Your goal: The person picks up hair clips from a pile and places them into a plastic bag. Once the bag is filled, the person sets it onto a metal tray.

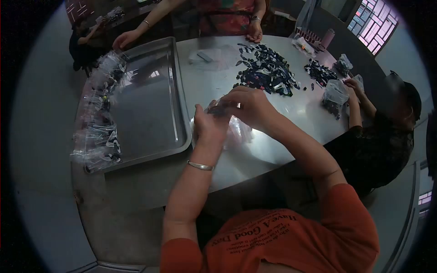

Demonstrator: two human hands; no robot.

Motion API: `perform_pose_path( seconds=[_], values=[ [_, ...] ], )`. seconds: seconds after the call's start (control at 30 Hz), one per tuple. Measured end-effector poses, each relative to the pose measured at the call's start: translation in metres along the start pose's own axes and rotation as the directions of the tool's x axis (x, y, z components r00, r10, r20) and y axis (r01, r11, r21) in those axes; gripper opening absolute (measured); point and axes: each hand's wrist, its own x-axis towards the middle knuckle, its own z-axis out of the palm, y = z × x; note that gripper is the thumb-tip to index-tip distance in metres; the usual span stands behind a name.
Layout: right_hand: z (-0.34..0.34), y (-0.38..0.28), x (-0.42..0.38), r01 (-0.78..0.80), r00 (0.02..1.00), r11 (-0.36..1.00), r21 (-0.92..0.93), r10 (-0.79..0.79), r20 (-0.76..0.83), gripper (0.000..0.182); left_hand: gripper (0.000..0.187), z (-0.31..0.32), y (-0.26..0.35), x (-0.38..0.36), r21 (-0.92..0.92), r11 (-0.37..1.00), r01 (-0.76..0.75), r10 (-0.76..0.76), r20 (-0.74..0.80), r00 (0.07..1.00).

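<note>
My left hand (pixel 210 125) is raised over the near part of the table, with its thumb up and fingers curled around small dark pieces (pixel 217 110). Just to the right, my right hand (pixel 249 103) reaches across with bent, pinched fingers that meet the left hand's fingertips. What sits between the right fingertips is too blurred to make out. Clear plastic bags (pixel 240 133) lie on the table beneath both hands. Beyond them spreads a large heap of small black and white clip-like pieces (pixel 268 68).
A grey metal tray (pixel 145 100) stands at left, filled plastic bags (pixel 98 113) lining its far-left edge. More bags (pixel 211 59) lie on the metal table (pixel 291 136). One person (pixel 227 16) stands opposite; another (pixel 373 132) sits at right, handling a plastic bag (pixel 334 93).
</note>
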Motion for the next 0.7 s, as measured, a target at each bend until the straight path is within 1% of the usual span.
perform_pose_path(
  seconds=[0.03, 0.07, 0.1, 0.13, 0.17, 0.2, 0.23, 0.27, 0.3, 0.33, 0.4, 0.43, 0.47, 0.5, 0.53, 0.57, 0.6, 0.63, 0.67, 0.7],
  values=[
    [-0.002, 0.001, -0.001, -0.049, 0.997, 0.995, 0.087, 0.053, -0.048, 0.022, 0.056, 0.004, 0.000, -0.002, -0.001, 1.000, 0.002, -0.002, -0.002, 1.000],
    [-0.005, 0.003, -0.005, -0.096, 0.990, 0.980, 0.172, 0.112, -0.090, 0.020, 0.058, 0.009, -0.002, -0.002, -0.025, 0.999, -0.034, 0.031, -0.086, 0.996],
    [-0.006, 0.010, -0.008, -0.126, 0.975, 0.932, 0.340, 0.181, -0.133, 0.014, 0.059, 0.013, -0.004, -0.002, -0.048, 0.997, -0.068, 0.058, -0.171, 0.984],
    [-0.011, 0.017, -0.013, -0.236, 0.949, 0.865, 0.442, 0.304, -0.088, 0.014, 0.064, 0.016, -0.003, -0.003, -0.015, 0.997, -0.079, 0.077, -0.112, 0.991],
    [-0.018, 0.026, -0.018, -0.338, 0.907, 0.776, 0.532, 0.419, -0.034, 0.014, 0.065, 0.012, 0.001, -0.001, -0.080, 0.996, -0.035, 0.029, -0.078, 0.997],
    [-0.023, 0.041, -0.021, -0.367, 0.880, 0.759, 0.537, 0.470, -0.063, 0.013, 0.067, 0.006, 0.007, 0.002, -0.143, 0.990, 0.011, -0.017, -0.040, 0.999],
    [-0.027, 0.056, -0.024, -0.417, 0.846, 0.780, 0.467, 0.521, -0.115, 0.012, 0.068, 0.005, 0.015, 0.003, -0.194, 0.978, 0.073, -0.048, 0.129, 0.991],
    [-0.030, 0.079, -0.030, -0.399, 0.885, 0.895, 0.201, 0.433, -0.171, 0.013, 0.067, 0.010, 0.018, 0.002, -0.211, 0.977, 0.035, -0.015, 0.095, 0.995],
    [-0.032, 0.097, -0.036, -0.353, 0.923, 0.932, -0.080, 0.332, -0.195, 0.014, 0.067, 0.015, 0.020, -0.001, -0.226, 0.974, -0.005, 0.019, 0.059, 0.998],
    [-0.033, 0.105, -0.041, -0.387, 0.919, 0.912, -0.140, 0.367, -0.145, 0.018, 0.062, 0.014, 0.021, 0.002, -0.229, 0.973, 0.021, -0.007, 0.060, 0.998],
    [-0.026, 0.116, -0.046, -0.325, 0.946, 0.916, -0.235, 0.319, -0.062, 0.021, 0.058, 0.015, 0.006, -0.001, -0.088, 0.996, -0.009, 0.003, -0.067, 0.998],
    [-0.023, 0.119, -0.049, -0.301, 0.953, 0.924, -0.234, 0.300, -0.041, 0.023, 0.056, 0.014, 0.003, -0.002, -0.076, 0.997, 0.020, -0.021, -0.012, 1.000],
    [-0.015, 0.121, -0.049, -0.306, 0.952, 0.930, -0.202, 0.304, -0.044, 0.024, 0.056, 0.015, 0.003, -0.002, -0.076, 0.997, 0.020, -0.021, -0.009, 1.000],
    [-0.007, 0.122, -0.047, -0.312, 0.950, 0.935, -0.168, 0.308, -0.049, 0.024, 0.055, 0.016, 0.005, -0.002, -0.071, 0.997, -0.011, 0.011, -0.007, 1.000],
    [-0.001, 0.119, -0.045, -0.309, 0.951, 0.923, -0.228, 0.305, -0.052, 0.025, 0.054, 0.016, 0.008, -0.002, -0.065, 0.997, -0.043, 0.043, -0.007, 0.999],
    [0.005, 0.117, -0.041, -0.327, 0.945, 0.917, -0.228, 0.322, -0.060, 0.025, 0.051, 0.011, 0.013, 0.002, -0.104, 0.994, -0.045, 0.047, 0.014, 0.999],
    [0.012, 0.115, -0.039, -0.347, 0.938, 0.910, -0.227, 0.340, -0.068, 0.025, 0.051, 0.008, 0.015, 0.003, -0.098, 0.994, -0.044, 0.045, 0.014, 0.999],
    [0.016, 0.110, -0.037, -0.290, 0.957, 0.903, -0.317, 0.276, -0.089, 0.024, 0.051, 0.006, 0.017, 0.006, -0.098, 0.993, -0.062, 0.060, -0.025, 0.998],
    [0.016, 0.112, -0.035, -0.289, 0.957, 0.904, -0.314, 0.274, -0.094, 0.024, 0.050, 0.004, 0.018, 0.009, -0.099, 0.992, -0.081, 0.075, -0.063, 0.995],
    [0.017, 0.115, -0.032, -0.285, 0.957, 0.897, -0.337, 0.283, -0.057, 0.022, 0.050, 0.006, 0.017, 0.008, -0.093, 0.992, -0.082, 0.076, -0.061, 0.995]
  ],
)
